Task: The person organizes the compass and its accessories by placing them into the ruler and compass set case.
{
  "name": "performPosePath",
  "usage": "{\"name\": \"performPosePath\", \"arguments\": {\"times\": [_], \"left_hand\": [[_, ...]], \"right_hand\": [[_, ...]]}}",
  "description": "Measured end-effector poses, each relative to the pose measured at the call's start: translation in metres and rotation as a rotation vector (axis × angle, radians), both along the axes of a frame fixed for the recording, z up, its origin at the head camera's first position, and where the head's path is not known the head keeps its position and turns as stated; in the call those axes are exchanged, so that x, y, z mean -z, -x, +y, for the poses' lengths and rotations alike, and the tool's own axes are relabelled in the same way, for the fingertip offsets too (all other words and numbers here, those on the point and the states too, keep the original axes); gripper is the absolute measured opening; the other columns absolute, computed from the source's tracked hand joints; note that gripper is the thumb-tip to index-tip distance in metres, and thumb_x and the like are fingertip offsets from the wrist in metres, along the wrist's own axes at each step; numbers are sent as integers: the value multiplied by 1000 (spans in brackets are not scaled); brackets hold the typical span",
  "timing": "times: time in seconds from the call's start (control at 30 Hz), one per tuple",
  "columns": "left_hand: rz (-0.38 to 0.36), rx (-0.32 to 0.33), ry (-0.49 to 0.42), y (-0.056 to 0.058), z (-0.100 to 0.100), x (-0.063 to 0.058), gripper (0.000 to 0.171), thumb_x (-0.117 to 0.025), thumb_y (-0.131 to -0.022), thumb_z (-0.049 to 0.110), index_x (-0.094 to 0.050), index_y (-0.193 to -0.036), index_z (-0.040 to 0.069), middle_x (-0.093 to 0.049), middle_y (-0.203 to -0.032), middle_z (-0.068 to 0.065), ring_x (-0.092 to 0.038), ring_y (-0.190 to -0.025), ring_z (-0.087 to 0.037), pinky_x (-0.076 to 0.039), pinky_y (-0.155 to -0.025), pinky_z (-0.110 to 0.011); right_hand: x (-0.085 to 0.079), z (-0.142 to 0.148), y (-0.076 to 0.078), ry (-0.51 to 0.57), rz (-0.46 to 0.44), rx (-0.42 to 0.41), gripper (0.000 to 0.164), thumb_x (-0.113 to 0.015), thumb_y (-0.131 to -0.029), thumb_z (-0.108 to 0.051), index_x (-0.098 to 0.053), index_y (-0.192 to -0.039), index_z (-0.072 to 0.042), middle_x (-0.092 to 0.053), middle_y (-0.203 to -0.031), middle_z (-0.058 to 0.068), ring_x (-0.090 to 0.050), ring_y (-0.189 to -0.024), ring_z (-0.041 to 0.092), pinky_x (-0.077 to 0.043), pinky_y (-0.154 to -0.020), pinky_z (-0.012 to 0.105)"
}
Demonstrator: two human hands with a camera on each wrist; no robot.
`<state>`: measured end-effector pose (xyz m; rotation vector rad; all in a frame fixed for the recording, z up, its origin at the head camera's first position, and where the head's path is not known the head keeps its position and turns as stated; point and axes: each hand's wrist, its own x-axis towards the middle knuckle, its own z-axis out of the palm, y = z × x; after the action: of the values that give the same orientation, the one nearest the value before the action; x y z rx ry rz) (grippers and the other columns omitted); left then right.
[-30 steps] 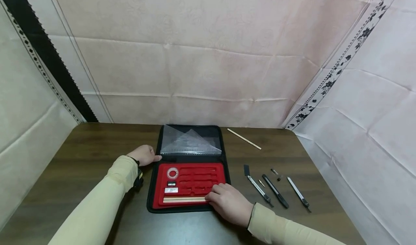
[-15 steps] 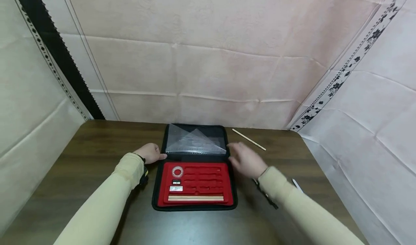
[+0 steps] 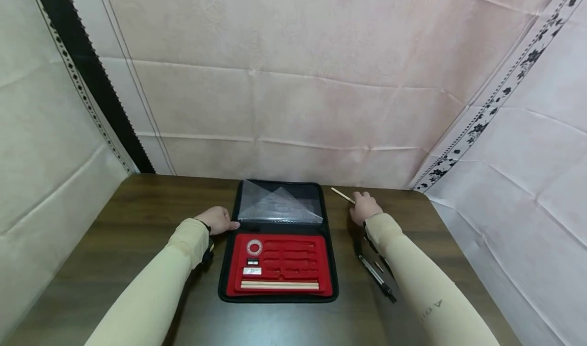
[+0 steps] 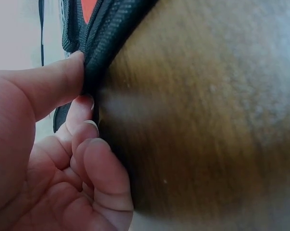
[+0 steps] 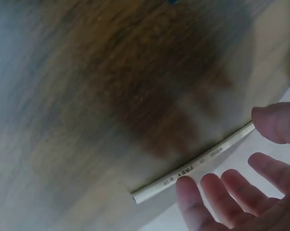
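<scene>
My left hand pinches the left edge of a black zip case near its fold; in the left wrist view the thumb and a finger meet at the zipper rim. The case lies unfolded, with a red moulded tray in its near half. My right hand is at the near end of a cream pencil at the back right. In the right wrist view, that printed pencil lies along the spread fingertips, and the thumb overlaps one end.
The red tray holds a white ring, a small eraser-like block and cream pencils. Clear set squares sit in the far half. A silver compass-like tool lies on the table, with others partly hidden under my right sleeve.
My right hand has left the tray's near right corner and moved away and right to the loose pencil. My left hand stays on the case edge. The view has shifted slightly.
</scene>
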<state>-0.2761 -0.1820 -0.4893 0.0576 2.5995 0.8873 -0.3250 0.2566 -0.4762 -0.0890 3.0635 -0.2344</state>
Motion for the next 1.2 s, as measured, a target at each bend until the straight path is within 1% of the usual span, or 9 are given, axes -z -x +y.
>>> {"name": "performPosePath", "arguments": {"times": [0.17,0.3,0.4,0.47,0.63,0.87,0.97,1.03,1.2], "left_hand": [[10,32,-4,0,3,0,44,-65,-92,36,-45,-60,13,-38,-52,2,-36,-50,-13,-34,-52,-28],[13,45,-6,1,5,1,48,-64,-92,36,-40,-56,16,-34,-50,3,-32,-47,-12,-32,-50,-27],[16,42,-10,1,5,1,48,-65,-91,36,-41,-56,16,-35,-51,3,-34,-48,-13,-32,-51,-27],[17,44,-9,1,4,0,47,-66,-91,36,-42,-56,15,-36,-51,2,-35,-48,-13,-33,-51,-27],[16,48,-2,0,3,-3,44,-65,-92,36,-44,-59,14,-38,-52,1,-37,-50,-14,-33,-52,-28],[16,34,2,0,5,-6,45,-65,-92,36,-44,-58,14,-37,-52,2,-36,-49,-14,-33,-51,-28],[19,44,4,0,6,-5,46,-65,-92,36,-42,-57,15,-35,-51,3,-34,-47,-13,-32,-50,-27],[20,44,4,1,6,-5,45,-65,-92,36,-43,-59,15,-36,-52,3,-35,-48,-13,-33,-51,-27],[10,33,17,0,2,-4,42,-66,-91,36,-47,-62,12,-40,-54,1,-39,-51,-15,-34,-53,-28]], "right_hand": [[4,10,2,53,-4,44,42,-53,-98,-13,-45,-137,-1,-41,-128,30,-49,-110,46,-45,-85,54],[10,23,1,96,-6,88,25,-52,-100,-17,-55,-118,0,-44,-114,26,-49,-103,43,-44,-83,52],[13,29,0,118,-17,120,17,-53,-100,-20,-55,-104,-4,-48,-103,20,-49,-95,38,-42,-77,49],[13,31,0,114,-34,130,15,-53,-101,-21,-54,-101,-6,-50,-99,16,-51,-90,36,-42,-74,48],[15,28,0,38,-63,113,17,-48,-102,-21,-53,-106,-4,-54,-101,16,-57,-91,38,-46,-74,50],[13,27,-3,-42,-121,100,27,-44,-101,-15,-48,-109,10,-54,-101,27,-57,-95,45,-47,-80,54],[11,31,-6,-47,-120,74,27,-45,-99,-11,-43,-109,15,-52,-97,29,-58,-92,45,-48,-79,53],[10,34,-8,-47,-89,32,26,-44,-98,-8,-40,-109,16,-52,-94,29,-59,-88,44,-48,-77,52],[5,22,-17,-10,66,-119,15,-44,-99,-7,-42,-102,8,-50,-84,21,-59,-73,35,-49,-66,48]]}}
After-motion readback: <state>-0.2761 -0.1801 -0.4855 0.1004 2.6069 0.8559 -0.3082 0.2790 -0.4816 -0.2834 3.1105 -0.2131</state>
